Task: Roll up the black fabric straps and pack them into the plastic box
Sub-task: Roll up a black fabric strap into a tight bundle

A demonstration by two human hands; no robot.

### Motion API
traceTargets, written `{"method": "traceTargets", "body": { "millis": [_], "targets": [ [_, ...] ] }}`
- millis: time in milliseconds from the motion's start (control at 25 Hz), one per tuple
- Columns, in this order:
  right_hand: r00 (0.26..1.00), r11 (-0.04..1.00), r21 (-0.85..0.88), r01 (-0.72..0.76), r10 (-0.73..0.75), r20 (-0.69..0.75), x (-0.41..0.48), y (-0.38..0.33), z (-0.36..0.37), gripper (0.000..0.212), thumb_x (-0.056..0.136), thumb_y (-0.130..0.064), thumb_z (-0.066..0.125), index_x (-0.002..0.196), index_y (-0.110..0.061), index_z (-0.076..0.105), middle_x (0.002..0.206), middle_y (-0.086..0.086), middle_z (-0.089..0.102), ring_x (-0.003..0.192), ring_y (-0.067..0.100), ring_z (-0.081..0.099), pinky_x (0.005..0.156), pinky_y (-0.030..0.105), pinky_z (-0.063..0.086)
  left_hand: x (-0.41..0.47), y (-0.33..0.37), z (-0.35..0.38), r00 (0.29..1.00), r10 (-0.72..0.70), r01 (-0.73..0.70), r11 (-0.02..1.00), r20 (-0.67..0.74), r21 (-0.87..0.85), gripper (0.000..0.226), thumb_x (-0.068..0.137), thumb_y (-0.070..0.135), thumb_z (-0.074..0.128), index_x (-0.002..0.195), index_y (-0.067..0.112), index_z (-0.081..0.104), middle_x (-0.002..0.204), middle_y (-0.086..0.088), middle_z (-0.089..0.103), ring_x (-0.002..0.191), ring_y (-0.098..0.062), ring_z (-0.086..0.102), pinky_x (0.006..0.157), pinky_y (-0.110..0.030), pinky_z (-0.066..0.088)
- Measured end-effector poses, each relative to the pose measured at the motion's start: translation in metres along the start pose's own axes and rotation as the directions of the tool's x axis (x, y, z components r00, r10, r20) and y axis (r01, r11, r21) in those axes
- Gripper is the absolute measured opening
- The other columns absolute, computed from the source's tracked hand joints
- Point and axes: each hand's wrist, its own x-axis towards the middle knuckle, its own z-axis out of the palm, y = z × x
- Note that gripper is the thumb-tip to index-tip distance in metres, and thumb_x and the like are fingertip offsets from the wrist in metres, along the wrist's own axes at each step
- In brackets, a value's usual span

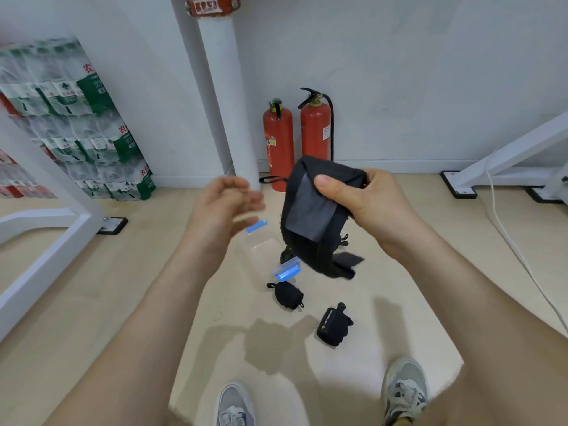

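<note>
a: held where, the wide black fabric strap with the grey patch [310,216]?
b: gripped in the right hand [372,204], thumb pressed on the grey patch, fingers curled behind; hanging unrolled, lower end loose above the floor.
a: and the left hand [227,201]?
b: blurred, raised beside the strap, apart from it, fingers loosely bent, holding nothing.
a: the clear plastic box with blue latches [261,250]?
b: down on the pale wooden floor [123,287], below and between both hands; lidded or not, cannot tell.
a: anything rolled?
b: lying outside the box, a small black rolled strap [287,295] just beside the near blue latch, and a black rolled strap with a yellow mark [333,327] nearer the grey shoes [404,388].
a: behind?
b: two red fire extinguishers [278,142], upright against the white wall [430,72].
</note>
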Motion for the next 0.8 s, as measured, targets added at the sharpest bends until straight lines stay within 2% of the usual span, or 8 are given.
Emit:
{"method": "traceTargets", "body": {
  "millis": [40, 120, 200, 320, 520, 600, 680, 800],
  "targets": [
    [1.000, 0.998, -0.067, 0.009, -0.009, 0.004, 0.001, 0.002, 0.001, 0.019, 0.080, -0.031, 0.081, 0.087, -0.015, 0.075, 0.080, -0.001, 0.077, 0.076, 0.015, 0.073, 0.067, 0.031, 0.059, -0.002, 0.007, 0.002, 0.993, 0.118, -0.118, 0.993, -0.015, -0.009, 0.026, 0.089, 0.005, 0.064, 0.106, 0.025, 0.059, 0.112, 0.002, 0.067, 0.107, -0.012, 0.064, 0.088, -0.028, 0.051],
    [0.999, 0.984, -0.177, 0.022, -0.013, 0.047, 0.000, 0.004, 0.006, 0.028, 0.076, -0.035, 0.084, 0.095, -0.016, 0.075, 0.088, 0.001, 0.078, 0.085, 0.016, 0.074, 0.072, 0.031, 0.059, -0.006, 0.010, 0.006, 0.919, 0.346, -0.388, 0.883, 0.190, 0.265, 0.047, 0.081, 0.025, 0.076, 0.122, 0.037, 0.057, 0.133, 0.017, 0.054, 0.128, 0.001, 0.047, 0.104, -0.019, 0.040],
    [0.995, 0.975, -0.218, 0.047, -0.025, 0.101, -0.001, 0.005, 0.009, 0.031, 0.075, -0.036, 0.085, 0.097, -0.017, 0.075, 0.091, 0.003, 0.077, 0.088, 0.019, 0.074, 0.077, 0.034, 0.059, -0.005, 0.011, 0.011, 0.835, 0.377, -0.534, 0.730, 0.401, 0.427, 0.066, 0.070, 0.034, 0.082, 0.131, 0.038, 0.056, 0.138, 0.019, 0.050, 0.132, 0.004, 0.042, 0.110, -0.017, 0.033],
    [0.991, 0.971, -0.240, 0.025, 0.008, 0.136, -0.004, 0.005, 0.012, 0.031, 0.074, -0.038, 0.085, 0.097, -0.020, 0.076, 0.089, -0.001, 0.077, 0.085, 0.013, 0.073, 0.075, 0.032, 0.059, -0.001, 0.007, 0.013, 0.818, 0.316, -0.549, 0.676, 0.480, 0.491, 0.074, 0.063, 0.034, 0.091, 0.131, 0.030, 0.059, 0.124, 0.017, 0.059, 0.117, 0.001, 0.052, 0.103, -0.022, 0.042],
    [0.983, 0.973, -0.210, -0.098, 0.127, 0.130, -0.006, 0.005, 0.017, 0.022, 0.076, -0.036, 0.084, 0.087, -0.019, 0.076, 0.075, -0.006, 0.075, 0.072, 0.006, 0.072, 0.058, 0.017, 0.049, -0.005, 0.006, 0.019, 0.816, 0.216, -0.554, 0.554, 0.536, 0.621, 0.081, 0.058, 0.042, 0.091, 0.130, 0.036, 0.055, 0.115, 0.018, 0.061, 0.105, -0.001, 0.055, 0.088, -0.019, 0.045],
    [0.967, 0.970, -0.154, -0.188, 0.210, 0.145, -0.008, 0.001, 0.019, 0.018, 0.081, -0.035, 0.080, 0.079, -0.018, 0.073, 0.066, -0.007, 0.072, 0.059, 0.005, 0.068, 0.049, 0.014, 0.046, -0.010, 0.004, 0.026, 0.839, 0.220, -0.527, 0.562, 0.499, 0.638, 0.069, 0.059, 0.039, 0.089, 0.121, 0.034, 0.059, 0.101, 0.017, 0.067, 0.095, -0.003, 0.060, 0.079, -0.022, 0.049],
    [0.932, 0.942, -0.174, -0.287, 0.317, 0.176, -0.011, -0.004, 0.020, 0.029, 0.086, -0.045, 0.072, 0.079, -0.016, 0.070, 0.062, -0.003, 0.068, 0.050, 0.008, 0.063, 0.043, 0.014, 0.042, -0.015, 0.003, 0.030, 0.856, 0.235, -0.507, 0.552, 0.460, 0.662, 0.051, 0.063, 0.033, 0.085, 0.109, 0.032, 0.062, 0.084, 0.018, 0.065, 0.081, -0.003, 0.061, 0.068, -0.018, 0.047],
    [0.901, 0.926, -0.263, -0.272, 0.341, 0.268, -0.011, -0.007, 0.010, 0.040, 0.085, -0.056, 0.063, 0.103, -0.021, 0.069, 0.054, -0.010, 0.058, 0.041, 0.004, 0.050, 0.038, 0.014, 0.033, -0.015, 0.003, 0.027, 0.895, 0.176, -0.423, 0.627, 0.410, 0.654, 0.041, 0.064, 0.028, 0.082, 0.096, 0.040, 0.061, 0.076, 0.019, 0.064, 0.072, -0.002, 0.060, 0.061, -0.014, 0.046]
  ]
}}
